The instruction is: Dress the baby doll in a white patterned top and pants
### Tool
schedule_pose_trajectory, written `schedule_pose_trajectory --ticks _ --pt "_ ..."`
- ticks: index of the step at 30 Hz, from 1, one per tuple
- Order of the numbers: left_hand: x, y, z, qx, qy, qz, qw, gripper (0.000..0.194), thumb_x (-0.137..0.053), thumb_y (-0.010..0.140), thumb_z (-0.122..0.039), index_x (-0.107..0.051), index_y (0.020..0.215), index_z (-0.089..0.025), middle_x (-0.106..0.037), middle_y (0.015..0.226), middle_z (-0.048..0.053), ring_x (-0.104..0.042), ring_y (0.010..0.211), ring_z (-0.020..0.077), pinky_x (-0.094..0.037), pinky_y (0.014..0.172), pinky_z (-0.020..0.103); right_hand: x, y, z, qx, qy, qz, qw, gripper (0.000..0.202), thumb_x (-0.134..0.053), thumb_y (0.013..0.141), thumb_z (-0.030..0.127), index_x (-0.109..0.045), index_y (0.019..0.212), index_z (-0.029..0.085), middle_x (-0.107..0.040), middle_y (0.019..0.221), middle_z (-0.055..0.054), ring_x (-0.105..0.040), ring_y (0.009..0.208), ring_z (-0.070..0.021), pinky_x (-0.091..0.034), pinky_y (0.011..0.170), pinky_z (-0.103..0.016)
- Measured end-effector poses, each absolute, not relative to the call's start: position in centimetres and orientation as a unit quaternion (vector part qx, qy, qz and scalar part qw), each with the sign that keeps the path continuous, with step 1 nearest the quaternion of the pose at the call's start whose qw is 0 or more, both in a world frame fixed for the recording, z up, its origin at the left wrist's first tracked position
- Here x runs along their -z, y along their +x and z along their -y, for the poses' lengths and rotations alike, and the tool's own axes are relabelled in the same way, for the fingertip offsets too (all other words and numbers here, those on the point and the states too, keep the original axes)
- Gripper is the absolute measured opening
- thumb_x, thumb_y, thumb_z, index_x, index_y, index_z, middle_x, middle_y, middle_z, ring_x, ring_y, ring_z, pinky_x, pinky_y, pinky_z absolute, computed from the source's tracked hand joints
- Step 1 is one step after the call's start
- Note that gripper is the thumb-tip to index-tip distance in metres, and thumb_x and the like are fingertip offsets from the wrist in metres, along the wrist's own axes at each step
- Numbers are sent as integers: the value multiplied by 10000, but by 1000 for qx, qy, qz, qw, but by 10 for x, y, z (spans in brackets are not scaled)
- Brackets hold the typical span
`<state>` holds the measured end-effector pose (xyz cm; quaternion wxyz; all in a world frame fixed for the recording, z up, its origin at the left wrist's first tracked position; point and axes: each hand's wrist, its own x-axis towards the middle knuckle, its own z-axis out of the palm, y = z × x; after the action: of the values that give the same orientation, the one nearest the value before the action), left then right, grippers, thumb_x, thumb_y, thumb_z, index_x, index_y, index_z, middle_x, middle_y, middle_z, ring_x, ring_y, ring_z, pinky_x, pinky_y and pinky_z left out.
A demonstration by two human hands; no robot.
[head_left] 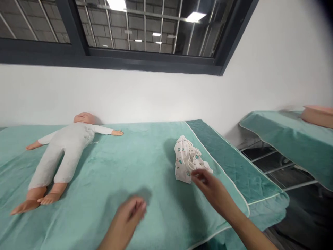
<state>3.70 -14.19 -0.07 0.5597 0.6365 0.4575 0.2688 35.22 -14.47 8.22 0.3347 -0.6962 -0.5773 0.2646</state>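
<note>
Left hand, curled narrowly open, hovers over bare sheet; right hand, grip unclear, at patterned cloth near piped edge.

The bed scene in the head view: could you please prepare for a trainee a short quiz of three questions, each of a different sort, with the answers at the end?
1. Choose one. Which is nearest to the printed cloth?
A) left hand
B) right hand
C) both equally near

2. Short answer. On the doll, are the feet bare or covered?

3. True or false. The doll lies face down.

Key:
1. B. It is right at the edge of the cloth; whether it touches is hard to tell.
2. Bare.
3. False. The doll lies face up.
</note>
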Motion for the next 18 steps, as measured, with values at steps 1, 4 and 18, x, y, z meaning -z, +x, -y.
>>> schedule_pose_trajectory --ticks 1,4,18 --pt "-5 52 120 -329 594 -460 571 378 -502 931 -558 -619 762 -240 -601 735 45 -609 733 207 -538 730 400 -84 353 122 -195 -721 562 356 322 -563 890 477 -634 1078 226 -694 1035 -85 -636 894 -232 -479 774 -335" --pt "-20 86 58 -451 438 -427 650 391 -671 806 -565 -606 819 -180 -603 770 29 -601 661 154 -531 604 315 -87 350 66 -119 -793 531 273 338 -570 874 453 -596 1090 194 -686 982 -90 -620 828 -235 -406 669 -313" --pt "-21 89 -12 -491 294 -257 778 441 -736 797 -429 -701 1118 -129 -725 1059 90 -671 957 187 -511 852 269 -60 206 29 -234 -413 799 368 183 -455 965 167 -548 819 223 -618 977 -40 -571 969 -186 -446 884 -328"
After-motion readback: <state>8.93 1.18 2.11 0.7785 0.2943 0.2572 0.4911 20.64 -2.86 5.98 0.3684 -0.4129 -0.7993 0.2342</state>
